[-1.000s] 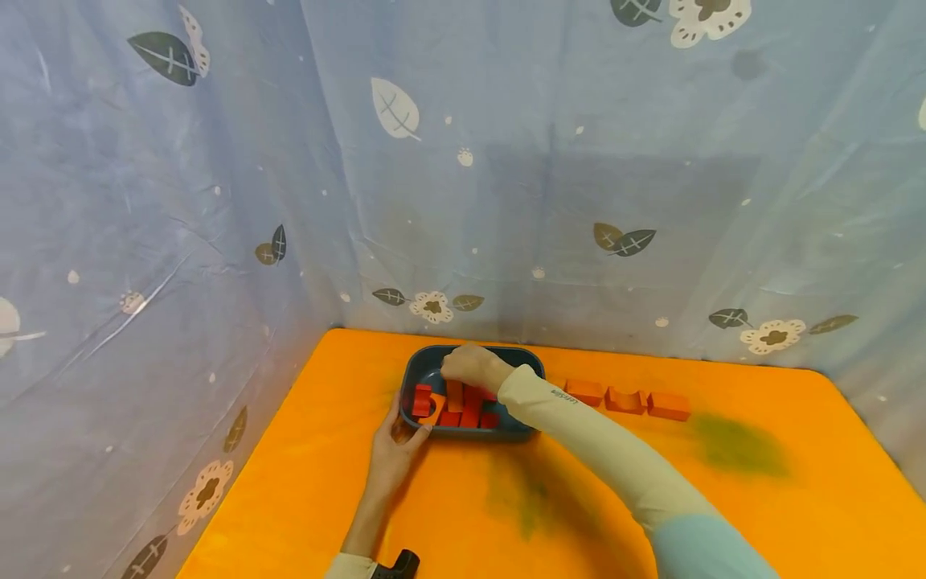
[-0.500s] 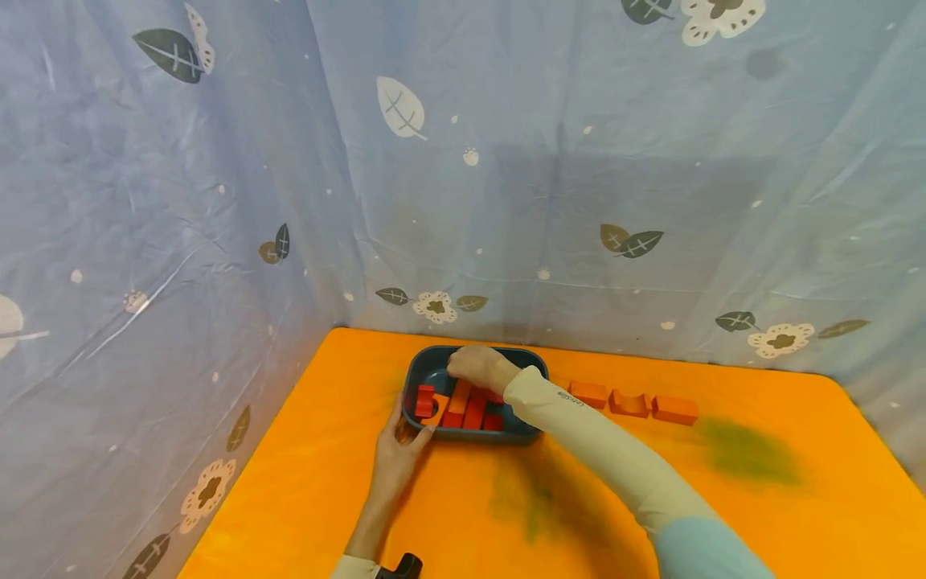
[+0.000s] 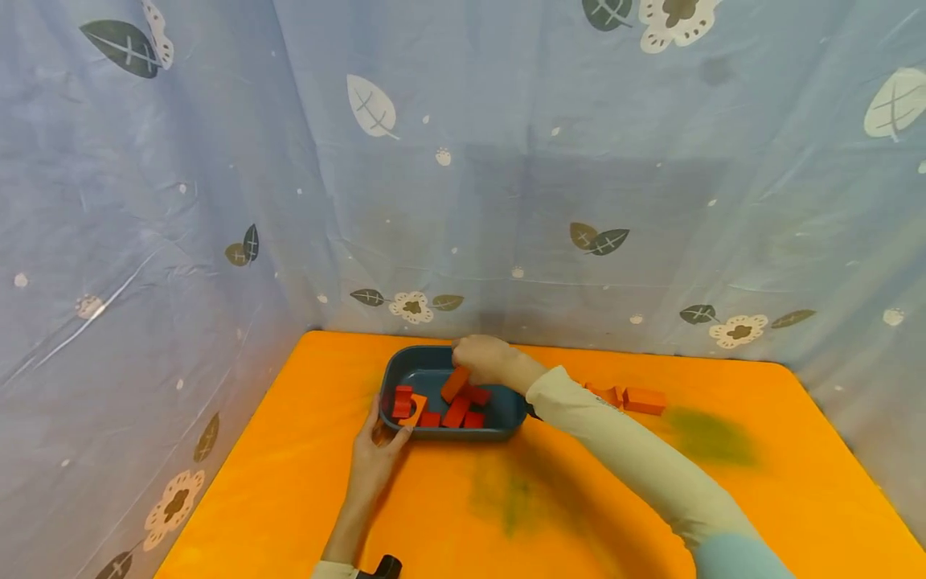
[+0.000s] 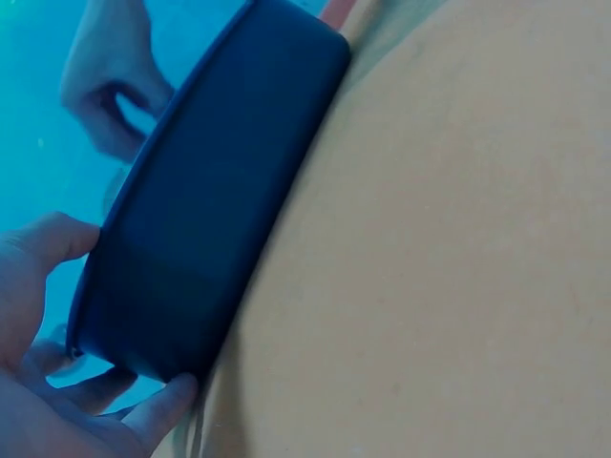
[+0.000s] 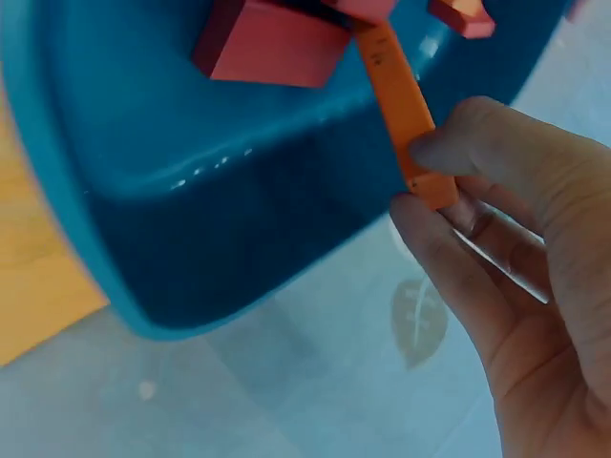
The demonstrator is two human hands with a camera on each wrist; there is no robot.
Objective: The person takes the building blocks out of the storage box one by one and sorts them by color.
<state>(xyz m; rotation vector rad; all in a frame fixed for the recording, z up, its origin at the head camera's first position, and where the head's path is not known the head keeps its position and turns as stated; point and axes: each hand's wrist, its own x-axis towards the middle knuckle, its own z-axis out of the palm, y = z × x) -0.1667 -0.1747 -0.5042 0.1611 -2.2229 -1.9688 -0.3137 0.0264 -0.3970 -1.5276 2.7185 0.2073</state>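
Tray (image 3: 412, 376): ~6 blocks (image 3: 456, 412); R hand (image 3: 483, 359) pinches 1.

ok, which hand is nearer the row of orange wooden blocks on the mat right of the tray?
Right. The right hand pinches an orange block over the dark blue plastic tray, nearer the row; the left hand grips the tray's far-side corner.
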